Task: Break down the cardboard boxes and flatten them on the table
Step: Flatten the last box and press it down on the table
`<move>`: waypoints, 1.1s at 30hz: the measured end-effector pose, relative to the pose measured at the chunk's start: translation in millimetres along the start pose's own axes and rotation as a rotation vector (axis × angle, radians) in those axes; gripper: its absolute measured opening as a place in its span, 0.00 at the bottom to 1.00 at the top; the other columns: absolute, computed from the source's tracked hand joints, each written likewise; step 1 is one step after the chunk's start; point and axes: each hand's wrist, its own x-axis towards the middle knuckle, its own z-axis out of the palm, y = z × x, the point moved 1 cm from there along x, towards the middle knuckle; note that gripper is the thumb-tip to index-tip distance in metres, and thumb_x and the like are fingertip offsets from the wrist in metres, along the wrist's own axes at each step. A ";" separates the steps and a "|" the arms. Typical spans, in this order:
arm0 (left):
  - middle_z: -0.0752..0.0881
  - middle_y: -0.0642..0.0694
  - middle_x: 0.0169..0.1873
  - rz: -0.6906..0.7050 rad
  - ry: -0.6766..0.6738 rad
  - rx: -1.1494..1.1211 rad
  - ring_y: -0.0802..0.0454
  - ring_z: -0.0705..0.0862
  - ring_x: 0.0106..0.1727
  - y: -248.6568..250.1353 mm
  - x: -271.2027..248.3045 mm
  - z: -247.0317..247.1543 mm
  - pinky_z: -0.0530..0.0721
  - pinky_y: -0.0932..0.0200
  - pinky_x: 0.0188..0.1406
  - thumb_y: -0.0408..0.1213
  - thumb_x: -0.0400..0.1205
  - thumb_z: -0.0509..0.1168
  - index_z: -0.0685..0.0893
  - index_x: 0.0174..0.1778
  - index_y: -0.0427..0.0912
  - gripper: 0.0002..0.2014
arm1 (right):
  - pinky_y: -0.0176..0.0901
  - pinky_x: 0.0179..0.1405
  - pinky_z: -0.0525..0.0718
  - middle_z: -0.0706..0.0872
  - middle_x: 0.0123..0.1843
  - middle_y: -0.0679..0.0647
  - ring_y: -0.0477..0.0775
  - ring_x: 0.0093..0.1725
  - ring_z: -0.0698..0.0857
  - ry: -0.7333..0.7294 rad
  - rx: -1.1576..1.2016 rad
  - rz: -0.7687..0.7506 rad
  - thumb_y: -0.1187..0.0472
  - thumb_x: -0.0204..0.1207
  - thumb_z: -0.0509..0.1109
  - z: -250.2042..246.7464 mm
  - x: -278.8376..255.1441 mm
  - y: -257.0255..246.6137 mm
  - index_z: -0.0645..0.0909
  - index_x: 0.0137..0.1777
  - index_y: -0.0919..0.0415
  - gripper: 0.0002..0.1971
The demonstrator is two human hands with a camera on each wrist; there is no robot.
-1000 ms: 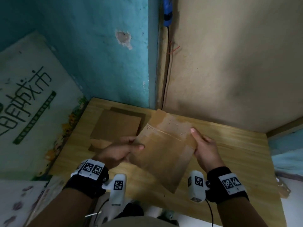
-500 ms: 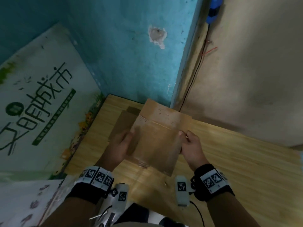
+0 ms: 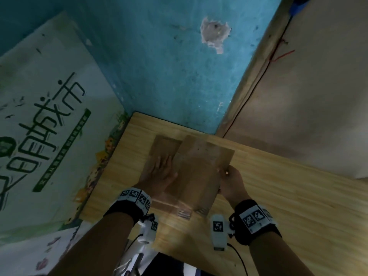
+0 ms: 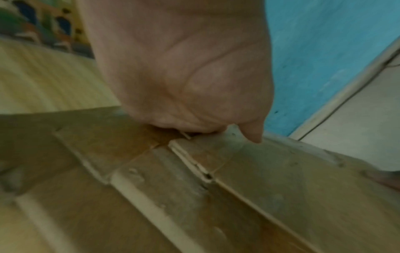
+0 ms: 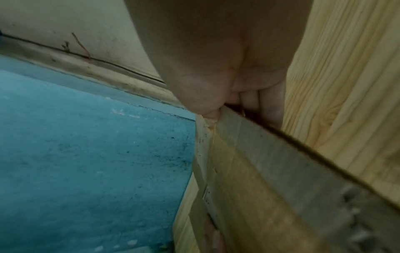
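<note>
A flattened cardboard box (image 3: 199,172) sits near the middle of the wooden table (image 3: 278,196), its far end pointing toward twelve o'clock and its near, taped end toward six o'clock; the head view is too blurred to tell whether it lies fully flat or is tipped a little off the wood. Partly under its left edge, toward ten o'clock, lies a second flat piece of cardboard (image 3: 165,145) on the table. The left hand (image 3: 161,172) lies palm down at nine o'clock of the box, its fingers straight and spread across the seam where the two pieces overlap; the left wrist view shows the palm pressing on the layered cardboard edges. The right hand (image 3: 232,183) is at three o'clock of the box, gripping its right edge: in the right wrist view the thumb sits on the upper face and the fingers (image 5: 268,102) curl under the edge, pinching the board. Both wrists wear black bands with printed square markers. A blue wall (image 3: 159,66) stands at twelve o'clock behind the table, a beige wall (image 3: 318,96) at two o'clock, and a white printed board (image 3: 39,116) with green lettering leans at nine o'clock.
</note>
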 end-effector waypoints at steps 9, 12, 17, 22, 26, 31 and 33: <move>0.67 0.55 0.84 0.072 0.358 -0.600 0.67 0.70 0.79 -31.8 -13.2 -8.6 0.70 0.58 0.81 0.36 0.83 0.73 0.59 0.88 0.58 0.40 | 0.63 0.51 0.90 0.90 0.53 0.56 0.64 0.52 0.89 -0.072 -0.142 -0.024 0.56 0.90 0.63 32.7 -4.8 -13.6 0.83 0.58 0.56 0.09; 0.47 0.53 0.90 0.005 0.382 -0.476 0.57 0.52 0.88 -37.9 -6.2 -8.3 0.56 0.51 0.88 0.36 0.85 0.70 0.50 0.91 0.48 0.43 | 0.46 0.47 0.81 0.87 0.53 0.55 0.58 0.51 0.86 0.037 -0.255 -0.034 0.56 0.91 0.62 47.6 -4.5 -14.5 0.85 0.61 0.60 0.12; 0.43 0.60 0.90 -0.088 0.370 -0.402 0.55 0.51 0.89 -31.5 2.0 -3.6 0.57 0.47 0.88 0.43 0.91 0.59 0.48 0.90 0.56 0.34 | 0.60 0.72 0.81 0.75 0.73 0.65 0.66 0.69 0.79 0.075 -0.482 0.009 0.50 0.92 0.57 73.5 -9.7 -15.8 0.63 0.84 0.66 0.27; 0.61 0.53 0.87 -0.063 0.332 -0.701 0.52 0.65 0.85 -47.3 1.2 -6.5 0.69 0.56 0.80 0.33 0.88 0.66 0.56 0.90 0.52 0.36 | 0.65 0.84 0.66 0.60 0.83 0.71 0.74 0.81 0.63 -0.027 -0.637 0.020 0.44 0.92 0.54 83.7 -5.4 -14.9 0.39 0.91 0.67 0.41; 0.45 0.53 0.89 -0.041 0.277 -0.543 0.59 0.49 0.86 -42.3 -2.8 -7.3 0.58 0.58 0.85 0.33 0.88 0.65 0.40 0.90 0.48 0.44 | 0.64 0.81 0.72 0.61 0.82 0.68 0.71 0.81 0.65 -0.026 -0.767 -0.023 0.35 0.87 0.57 83.9 -1.1 -10.9 0.39 0.91 0.65 0.48; 0.10 0.51 0.76 -0.138 0.203 -0.086 0.49 0.24 0.85 -28.9 7.4 12.4 0.40 0.43 0.87 0.70 0.74 0.68 0.09 0.70 0.51 0.69 | 0.61 0.75 0.77 0.63 0.81 0.68 0.68 0.77 0.70 0.033 -0.972 -0.165 0.33 0.88 0.52 86.9 -4.0 -2.0 0.30 0.91 0.59 0.47; 0.11 0.49 0.77 -0.144 0.220 -0.011 0.44 0.19 0.83 -29.8 6.0 14.8 0.34 0.38 0.85 0.75 0.74 0.63 0.11 0.73 0.51 0.65 | 0.64 0.77 0.73 0.52 0.87 0.71 0.71 0.81 0.65 0.012 -1.042 -0.256 0.37 0.90 0.48 88.2 -5.5 -0.7 0.29 0.91 0.48 0.40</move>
